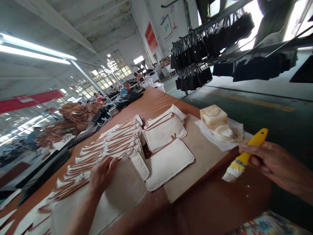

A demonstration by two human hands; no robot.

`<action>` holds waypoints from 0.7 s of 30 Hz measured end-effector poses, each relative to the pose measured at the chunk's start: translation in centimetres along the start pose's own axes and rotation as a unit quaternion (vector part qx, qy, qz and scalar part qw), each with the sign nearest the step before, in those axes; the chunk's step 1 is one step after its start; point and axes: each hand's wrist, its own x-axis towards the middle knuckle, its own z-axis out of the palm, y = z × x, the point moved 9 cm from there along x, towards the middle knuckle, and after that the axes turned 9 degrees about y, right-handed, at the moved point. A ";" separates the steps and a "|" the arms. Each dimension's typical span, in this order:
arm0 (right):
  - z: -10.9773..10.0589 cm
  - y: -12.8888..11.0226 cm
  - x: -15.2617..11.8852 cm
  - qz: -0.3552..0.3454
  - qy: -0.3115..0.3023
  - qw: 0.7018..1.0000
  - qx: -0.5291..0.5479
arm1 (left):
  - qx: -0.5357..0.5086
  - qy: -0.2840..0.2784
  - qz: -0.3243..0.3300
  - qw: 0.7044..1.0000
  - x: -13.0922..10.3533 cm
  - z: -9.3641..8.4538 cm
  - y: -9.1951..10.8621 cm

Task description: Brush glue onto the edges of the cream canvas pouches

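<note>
My right hand (274, 160) grips a flat paintbrush (246, 155) by its yellow handle. Its bristles point down and to the left, coated in a white paste. My left hand (104, 173) is closed at the upper edge of a large cream panel (122, 189), fingertips bent over that edge. Attached to this panel or lying on it is a small cream flap (139, 164); I cannot tell which. Just right of it lies a cream pouch-like piece (171, 163) with brown edging, and another cream piece (165, 132) sits behind. Overlapping rows of brown-trimmed cream pieces (122, 137) fill the area beyond my left hand.
A paste-crusted container (214, 117) stands on white sheeting at the table's right edge, beside brown paper (193, 163). Black bags (190, 55) hang from a rack at right. Brown bundles (80, 112) and dark strips (46, 173) lie left. People sit farther back.
</note>
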 end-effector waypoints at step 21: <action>-2.0 0.1 2.6 -0.018 0.041 0.997 0.059 | -0.027 -0.083 0.053 0.995 4.5 23.3 19.7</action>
